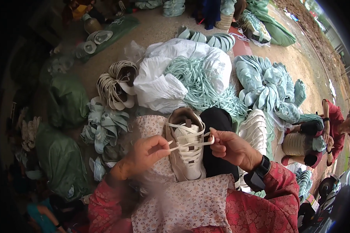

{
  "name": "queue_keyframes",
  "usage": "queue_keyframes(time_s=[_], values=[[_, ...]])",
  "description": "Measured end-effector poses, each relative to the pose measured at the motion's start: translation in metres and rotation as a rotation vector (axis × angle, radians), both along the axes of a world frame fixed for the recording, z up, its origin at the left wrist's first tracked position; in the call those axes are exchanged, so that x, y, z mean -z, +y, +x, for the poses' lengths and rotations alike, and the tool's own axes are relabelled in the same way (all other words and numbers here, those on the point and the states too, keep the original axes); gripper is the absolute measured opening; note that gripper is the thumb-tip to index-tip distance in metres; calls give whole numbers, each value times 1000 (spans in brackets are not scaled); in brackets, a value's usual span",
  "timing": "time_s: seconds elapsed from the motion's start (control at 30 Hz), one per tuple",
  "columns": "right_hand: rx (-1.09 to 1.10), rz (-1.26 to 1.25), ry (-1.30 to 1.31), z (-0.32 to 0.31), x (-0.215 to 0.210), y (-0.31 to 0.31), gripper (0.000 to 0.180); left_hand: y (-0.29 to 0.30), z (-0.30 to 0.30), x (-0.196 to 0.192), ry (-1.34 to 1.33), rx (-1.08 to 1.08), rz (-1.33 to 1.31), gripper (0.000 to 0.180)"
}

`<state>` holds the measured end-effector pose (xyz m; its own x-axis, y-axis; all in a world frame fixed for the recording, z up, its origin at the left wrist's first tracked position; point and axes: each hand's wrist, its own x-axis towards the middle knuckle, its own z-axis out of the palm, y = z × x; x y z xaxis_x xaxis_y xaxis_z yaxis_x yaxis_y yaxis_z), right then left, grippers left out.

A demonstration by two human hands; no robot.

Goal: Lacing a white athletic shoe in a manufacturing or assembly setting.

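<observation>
Left hand (149, 151): I pinch lace (190, 145).
Right hand (230, 147): pinching lace too.
Shoe (184, 136): could tip if I tug unevenly.

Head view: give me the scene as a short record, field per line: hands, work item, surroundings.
left hand: pinching the pale lace
right hand: pinching the same lace, farther right
lace: drawn across the front of the shoe
shoe: beige and white, on the lap, toe toward the wearer
beyond shoe: white sack with a tangle of pale green laces
right of sack: heap of pale green shoe parts
far right: co-worker in a red top
</observation>
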<state>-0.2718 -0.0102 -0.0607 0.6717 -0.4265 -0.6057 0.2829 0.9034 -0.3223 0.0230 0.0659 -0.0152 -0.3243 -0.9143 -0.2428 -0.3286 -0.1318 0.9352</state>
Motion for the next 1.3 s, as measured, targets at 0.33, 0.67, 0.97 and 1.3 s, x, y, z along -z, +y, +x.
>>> queue_keyframes(time_s=[0.33,0.67,0.97,1.3], values=[[-196,-4,-84,-10,6,-9,18,-8,-11,-13,-179,-59,-18,19],[-258,-1791,685,-10,12,-5,19,-43,-28,0,-313,86,-705,19],[-327,-1678,607,-7,9,-10,31,-76,-49,22,-271,283,-609,23],[-241,-1821,365,-10,24,-22,23,-87,-60,31,-304,280,-518,14]])
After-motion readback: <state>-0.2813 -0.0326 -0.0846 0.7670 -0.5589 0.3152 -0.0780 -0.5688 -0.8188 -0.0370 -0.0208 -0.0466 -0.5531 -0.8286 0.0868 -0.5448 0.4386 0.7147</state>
